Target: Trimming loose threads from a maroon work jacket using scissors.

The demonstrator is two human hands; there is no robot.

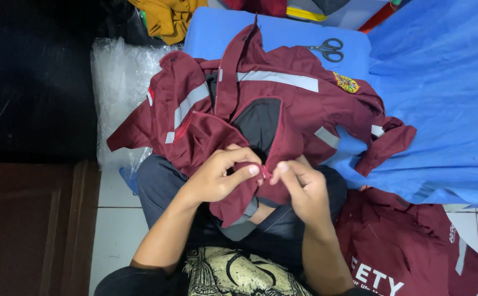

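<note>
Maroon jacket [283, 109] between both hands

Both hands, the left hand [217, 178] and the right hand [299, 183], are pressed into the maroon jacket [261, 109], which blocks the way forward. Beyond it lie scissors [326, 49]. Left of the left hand, a plastic bag [118, 82] stands near; below it, bare tile floor [113, 230] gives room.
</note>
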